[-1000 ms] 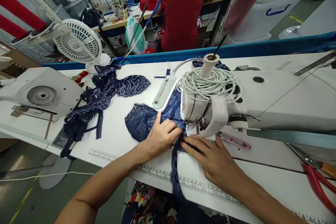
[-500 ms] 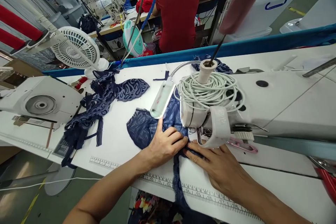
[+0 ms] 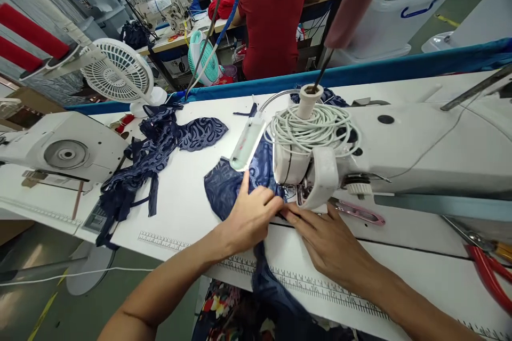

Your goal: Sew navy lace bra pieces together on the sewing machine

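A piece of navy lace fabric (image 3: 223, 187) lies under the white sewing machine (image 3: 296, 166), and its tail hangs over the table's front edge. On its near side my left hand (image 3: 252, 213) grips the cloth, thumb and fingers together, the index finger stretched towards the lit lamp strip (image 3: 248, 144). My right hand (image 3: 324, 234) meets it close to the presser foot, its fingertips pinching the fabric's edge; part of this hand is hidden behind the machine head. A coil of pale cord (image 3: 312, 130) sits on top of the machine.
More navy lace pieces (image 3: 160, 144) are heaped on the left, beside a second white machine (image 3: 64, 144) and a white fan (image 3: 118, 72). Pink-handled snips (image 3: 360, 213) and red-handled scissors (image 3: 488, 277) lie right. A person in red (image 3: 274, 16) sits beyond the blue table edging.
The fabric's left lobe has shifted right, and its hanging tail is more bunched. My hands have moved slightly away from me. The machine's thread has gone from taut to slack.
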`<state>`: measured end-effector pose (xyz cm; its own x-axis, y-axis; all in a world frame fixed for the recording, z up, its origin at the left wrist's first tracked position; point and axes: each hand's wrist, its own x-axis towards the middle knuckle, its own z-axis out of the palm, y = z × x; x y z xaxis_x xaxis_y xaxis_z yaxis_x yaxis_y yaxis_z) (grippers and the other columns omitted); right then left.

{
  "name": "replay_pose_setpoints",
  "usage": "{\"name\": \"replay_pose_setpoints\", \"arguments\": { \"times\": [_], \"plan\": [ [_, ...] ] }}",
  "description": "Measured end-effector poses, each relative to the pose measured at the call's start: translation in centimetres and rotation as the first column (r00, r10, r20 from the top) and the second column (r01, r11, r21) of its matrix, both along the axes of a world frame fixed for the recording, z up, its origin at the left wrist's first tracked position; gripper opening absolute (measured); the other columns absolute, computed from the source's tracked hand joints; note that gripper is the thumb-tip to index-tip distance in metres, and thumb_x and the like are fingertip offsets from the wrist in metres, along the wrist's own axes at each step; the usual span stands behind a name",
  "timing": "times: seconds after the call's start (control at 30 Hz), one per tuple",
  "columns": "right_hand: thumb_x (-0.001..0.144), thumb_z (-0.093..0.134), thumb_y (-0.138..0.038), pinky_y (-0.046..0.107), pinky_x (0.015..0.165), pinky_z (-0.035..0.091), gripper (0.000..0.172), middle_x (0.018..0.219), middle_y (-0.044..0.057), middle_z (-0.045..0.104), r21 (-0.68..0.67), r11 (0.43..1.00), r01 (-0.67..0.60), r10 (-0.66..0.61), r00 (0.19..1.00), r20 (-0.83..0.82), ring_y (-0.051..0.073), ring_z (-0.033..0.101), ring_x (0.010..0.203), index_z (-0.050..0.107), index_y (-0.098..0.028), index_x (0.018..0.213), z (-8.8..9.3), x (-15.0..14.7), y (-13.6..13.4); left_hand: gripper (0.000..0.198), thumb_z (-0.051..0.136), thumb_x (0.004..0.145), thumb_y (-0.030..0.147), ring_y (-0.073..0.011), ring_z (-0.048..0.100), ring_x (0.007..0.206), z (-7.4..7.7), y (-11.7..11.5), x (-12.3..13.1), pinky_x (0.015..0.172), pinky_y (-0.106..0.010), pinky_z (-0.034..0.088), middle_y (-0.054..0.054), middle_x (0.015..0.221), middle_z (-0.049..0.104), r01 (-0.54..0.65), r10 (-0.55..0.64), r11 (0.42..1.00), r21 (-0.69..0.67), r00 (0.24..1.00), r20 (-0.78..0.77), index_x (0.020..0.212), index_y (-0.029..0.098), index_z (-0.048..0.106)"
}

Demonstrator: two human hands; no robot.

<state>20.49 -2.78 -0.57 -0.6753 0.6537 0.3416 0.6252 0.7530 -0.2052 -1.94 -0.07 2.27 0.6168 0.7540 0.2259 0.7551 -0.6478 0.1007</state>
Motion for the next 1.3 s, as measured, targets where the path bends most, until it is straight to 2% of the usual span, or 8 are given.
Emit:
{"name": "replay_pose_setpoints", "arguments": {
  "times": [0.17,0.27,0.53,0.8,0.97,1.1,1.2,1.3],
  "plan": [
    [0.097,0.046,-0.027,0.053,0.111,0.026,0.035,0.125,0.007,0.063,-0.076,0.996,-0.039,0.035,0.998,-0.050,0.021,0.061,0.103,0.061,-0.023,0.128,1.1,-0.4,-0.2,0.030,0.046,0.084,0.004,-0.0188,0.058,0.095,-0.3,-0.2,0.0,0.114,-0.056,0.026,-0.005,0.096,0.062,-0.039,0.034,0.998,0.043,0.994,0.104,0.103,0.020,0.063],
    [0.095,0.051,-0.043,0.056,0.109,0.028,0.036,0.127,0.007,0.062,-0.074,0.997,-0.028,0.026,0.999,-0.036,0.023,0.060,0.103,0.063,-0.028,0.126,1.5,-0.4,-0.1,0.026,0.050,0.084,0.005,-0.0216,0.058,0.102,-0.6,0.0,0.1,0.115,-0.064,0.014,-0.005,0.100,0.064,0.038,-0.049,0.992,0.124,0.995,0.089,0.097,0.021,0.066],
    [0.093,0.052,-0.051,0.054,0.109,0.031,0.043,0.122,0.009,0.064,-0.078,0.995,-0.064,0.058,0.995,-0.081,0.024,0.059,0.109,0.063,-0.025,0.126,0.8,-0.2,-0.7,0.031,0.051,0.079,0.004,-0.0207,0.060,0.091,-1.0,-0.2,0.2,0.114,-0.069,0.006,-0.002,0.088,0.066,0.002,-0.006,0.997,0.074,0.998,0.060,0.099,0.022,0.065],
    [0.093,0.051,-0.053,0.044,0.102,0.039,0.045,0.120,0.009,0.067,-0.020,0.999,-0.038,0.036,0.991,-0.126,0.023,0.060,0.109,0.065,-0.021,0.122,1.2,-0.4,-1.1,0.031,0.050,0.084,0.007,-0.0213,0.060,0.098,-1.8,-2.0,1.1,0.116,-0.069,-0.004,-0.006,0.104,0.069,-0.043,0.026,0.987,0.153,0.993,0.115,0.110,0.019,0.062],
    [0.093,0.051,-0.055,0.044,0.088,0.045,0.039,0.129,0.004,0.064,-0.057,0.998,0.020,-0.025,0.997,-0.078,0.025,0.062,0.104,0.067,-0.031,0.120,0.3,-0.3,-0.8,0.030,0.047,0.090,0.008,-0.0222,0.060,0.099,-2.3,-0.6,1.0,0.113,-0.073,0.004,-0.005,0.093,0.069,-0.024,0.011,0.968,0.249,0.999,0.053,0.112,0.021,0.062],
    [0.094,0.052,-0.049,0.046,0.095,0.043,0.037,0.130,0.006,0.063,-0.078,0.997,0.003,-0.009,0.997,-0.071,0.024,0.062,0.107,0.064,-0.033,0.125,0.5,-0.2,-0.2,0.024,0.046,0.091,0.011,-0.0240,0.059,0.100,-2.2,-0.9,2.0,0.113,-0.073,0.012,-0.008,0.100,0.067,-0.090,0.091,0.968,0.234,0.996,0.008,0.105,0.020,0.063],
    [0.098,0.047,-0.033,0.046,0.102,0.040,0.035,0.117,0.006,0.068,-0.062,0.997,0.048,-0.055,0.990,-0.127,0.022,0.061,0.106,0.060,-0.030,0.130,0.8,0.6,0.4,0.026,0.045,0.089,0.010,-0.0227,0.058,0.097,-2.6,-1.4,2.1,0.114,-0.068,0.020,-0.009,0.099,0.064,-0.151,0.148,0.964,0.221,0.989,0.027,0.106,0.019,0.063],
    [0.099,0.044,-0.025,0.045,0.098,0.042,0.038,0.101,0.007,0.070,0.001,0.997,0.079,-0.079,0.992,-0.097,0.022,0.061,0.096,0.056,-0.025,0.135,0.8,1.3,1.2,0.028,0.047,0.088,0.012,-0.0223,0.057,0.102,-2.5,-0.7,0.4,0.112,-0.067,0.024,-0.010,0.106,0.062,-0.065,0.064,0.987,0.146,0.998,0.012,0.111,0.021,0.061]
  ]
}}
